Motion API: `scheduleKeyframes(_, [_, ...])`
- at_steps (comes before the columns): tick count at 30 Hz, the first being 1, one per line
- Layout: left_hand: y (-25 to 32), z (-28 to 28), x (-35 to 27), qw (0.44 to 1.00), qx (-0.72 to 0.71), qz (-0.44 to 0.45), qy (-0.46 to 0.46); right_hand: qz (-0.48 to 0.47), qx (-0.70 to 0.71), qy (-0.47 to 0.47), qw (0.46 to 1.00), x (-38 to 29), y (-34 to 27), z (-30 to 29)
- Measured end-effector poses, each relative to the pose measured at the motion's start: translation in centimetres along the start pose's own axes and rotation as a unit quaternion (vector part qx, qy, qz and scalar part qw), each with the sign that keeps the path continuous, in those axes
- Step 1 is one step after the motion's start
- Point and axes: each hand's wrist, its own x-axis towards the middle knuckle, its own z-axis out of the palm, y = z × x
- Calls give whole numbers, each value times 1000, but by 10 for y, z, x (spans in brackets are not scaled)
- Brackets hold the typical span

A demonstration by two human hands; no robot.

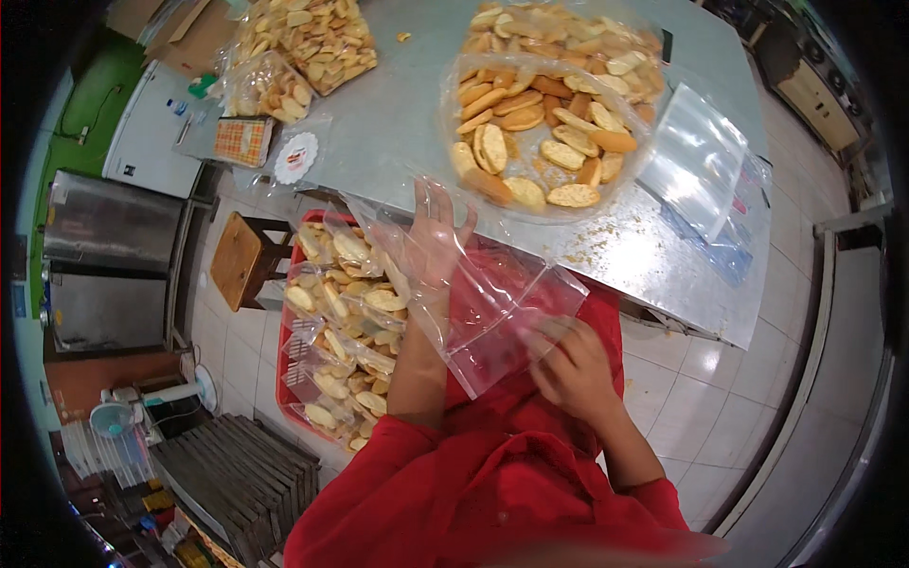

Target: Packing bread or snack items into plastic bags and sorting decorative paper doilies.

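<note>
A clear plastic bag (pixel 490 305) with a seam across its lower part hangs over the lap. My left hand (pixel 433 248) is palm up with its fingers spread, covered by the bag's film; I cannot tell whether it is inside or behind the bag. My right hand (pixel 575 362) has curled, slightly blurred fingers at the bag's right side; a firm grip is not plain. Beyond the hands, a large open plastic bag (pixel 643 153) of oval toasted bread slices (pixel 568 156) lies on the metal table (pixel 398 106).
Filled bags (pixel 341 305) crowd a red plastic crate (pixel 284 383) left of my legs. A wooden stool (pixel 238 263) stands beyond it. Flat clear bags (pixel 696 156) lie at the table's right, past scattered crumbs (pixel 603 238). More bagged slices (pixel 319 42) sit at the far left.
</note>
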Motion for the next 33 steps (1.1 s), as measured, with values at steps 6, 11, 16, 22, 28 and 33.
scheduleKeyframes(6, [4,2,-3,994,-91,-1,-66,22,-53,293,954,5,17,-1])
scheduleKeyframes(11, [16,11,-7,993,98,-5,-58,121,83,74,986,65,24,19])
scheduleKeyframes(16, [84,20,0,893,400,126,167,87,54,186,977,170,26,47])
scheduleKeyframes(22, [262,-45,48,626,518,367,454,147,-194,-11,970,255,70,135])
scheduleKeyframes(28, [383,-55,61,371,751,200,508,21,-175,-10,984,237,5,117])
scheduleKeyframes(33, [332,48,151,296,852,402,159,157,-63,-44,985,179,33,99])
